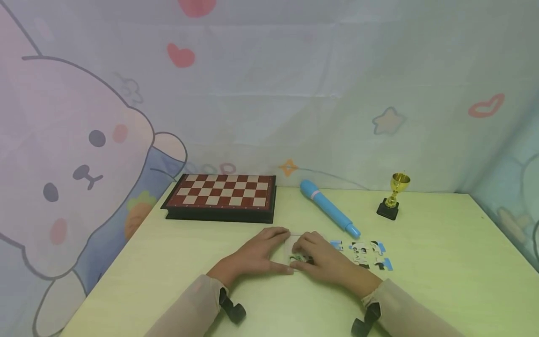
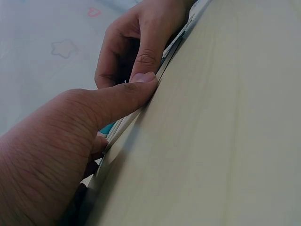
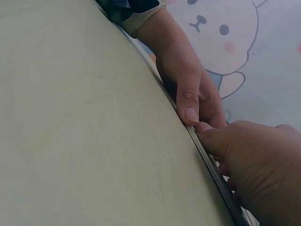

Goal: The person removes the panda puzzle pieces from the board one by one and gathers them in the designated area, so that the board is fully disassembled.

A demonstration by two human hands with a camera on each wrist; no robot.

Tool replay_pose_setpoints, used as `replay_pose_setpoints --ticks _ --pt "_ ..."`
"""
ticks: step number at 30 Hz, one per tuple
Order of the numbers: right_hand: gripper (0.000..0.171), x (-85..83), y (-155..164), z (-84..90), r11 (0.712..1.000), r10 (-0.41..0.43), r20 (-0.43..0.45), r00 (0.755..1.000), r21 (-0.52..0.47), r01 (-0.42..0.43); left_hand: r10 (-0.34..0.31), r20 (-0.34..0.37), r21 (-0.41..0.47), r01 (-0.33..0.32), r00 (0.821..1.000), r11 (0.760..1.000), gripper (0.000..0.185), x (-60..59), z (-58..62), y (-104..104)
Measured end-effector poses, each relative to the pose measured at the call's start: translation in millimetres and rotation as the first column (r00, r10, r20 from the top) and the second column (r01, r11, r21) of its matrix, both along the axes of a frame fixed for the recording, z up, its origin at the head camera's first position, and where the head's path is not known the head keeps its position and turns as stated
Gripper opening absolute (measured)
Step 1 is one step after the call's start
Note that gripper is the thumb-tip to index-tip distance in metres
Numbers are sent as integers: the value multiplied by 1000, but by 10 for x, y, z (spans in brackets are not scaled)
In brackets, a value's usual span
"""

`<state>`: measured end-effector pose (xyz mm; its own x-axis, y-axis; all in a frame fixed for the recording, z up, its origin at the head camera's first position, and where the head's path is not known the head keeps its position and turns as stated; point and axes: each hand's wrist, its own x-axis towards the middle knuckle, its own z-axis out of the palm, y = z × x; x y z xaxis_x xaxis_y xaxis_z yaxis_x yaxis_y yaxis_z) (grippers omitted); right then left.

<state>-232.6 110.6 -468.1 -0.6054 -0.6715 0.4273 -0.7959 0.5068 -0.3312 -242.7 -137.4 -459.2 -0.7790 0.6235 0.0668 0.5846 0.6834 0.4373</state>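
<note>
Your left hand (image 1: pixel 262 254) is spanning the left edge of a puzzle tray (image 1: pixel 288 246), its thumb and extended fingers standing apart at the near and far corners. Your right hand (image 1: pixel 327 260) is arching over the tray's right side, fingers bending; whether they are pinching anything cannot be told. The tray is lying well in from the tabletop's (image 1: pixel 438 262) far edge, left of loose puzzle pieces (image 1: pixel 360 247).

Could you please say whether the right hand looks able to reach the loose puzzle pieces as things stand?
Probably yes: the loose puzzle pieces lie flat on the table beside the right hand, with nothing apparently in the way.
</note>
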Motion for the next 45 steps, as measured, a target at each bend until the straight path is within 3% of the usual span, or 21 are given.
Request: replay_pose_setpoints --ticks 6,22,36,45 --pt "30 -30 2 -5 1000 -1 -4 1000 -23 1 0 -7 3 0 1000 1000 105 -30 10 9" --pt "33 27 -7 23 998 -23 130 991 -56 31 -4 -8 1 4 1000 1000 104 -3 2 10" --pt "34 -4 5 -15 997 30 63 998 -76 -25 -1 3 10 1 1000 1000 102 4 24 13" --pt "25 -25 10 -31 993 78 1 997 -85 -77 -4 0 9 4 1000 1000 101 17 40 10"
